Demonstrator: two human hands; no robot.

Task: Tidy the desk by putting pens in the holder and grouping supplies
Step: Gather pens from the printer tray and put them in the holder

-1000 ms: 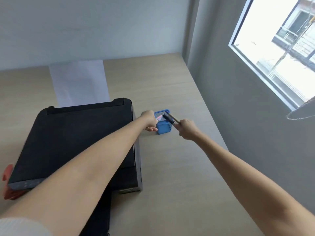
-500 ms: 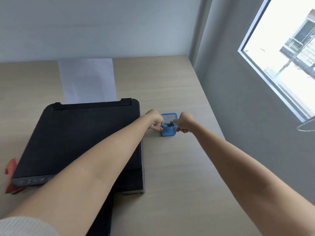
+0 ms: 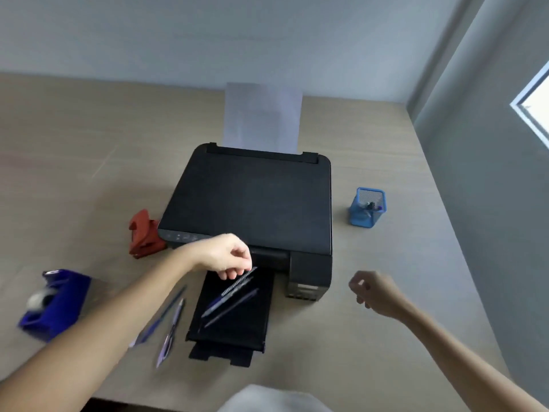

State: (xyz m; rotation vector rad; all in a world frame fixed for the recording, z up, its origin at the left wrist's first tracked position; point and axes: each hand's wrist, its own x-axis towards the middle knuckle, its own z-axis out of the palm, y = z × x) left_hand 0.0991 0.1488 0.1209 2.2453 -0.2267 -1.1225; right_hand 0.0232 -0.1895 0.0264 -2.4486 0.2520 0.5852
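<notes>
The blue mesh pen holder (image 3: 368, 208) stands right of the black printer (image 3: 252, 197) with a few pens inside. Several pens (image 3: 234, 295) lie on the printer's black output tray (image 3: 237, 331). More pens (image 3: 172, 328) lie on the desk left of the tray, partly hidden by my left forearm. My left hand (image 3: 225, 257) is at the tray's top, fingertips curled down onto the upper end of one pen; whether it grips is unclear. My right hand (image 3: 371, 289) hovers right of the printer's front corner, loosely curled and empty.
A red stapler-like tool (image 3: 144, 233) sits against the printer's left front corner. A blue tape dispenser (image 3: 50, 301) is at the near left. White paper (image 3: 263, 117) stands in the printer's rear feed. The wall and desk edge run along the right.
Both hands have left the blue holder, where they put pens in, and pulled back. The left hand now rests on the tray pens. The view has swung left and down.
</notes>
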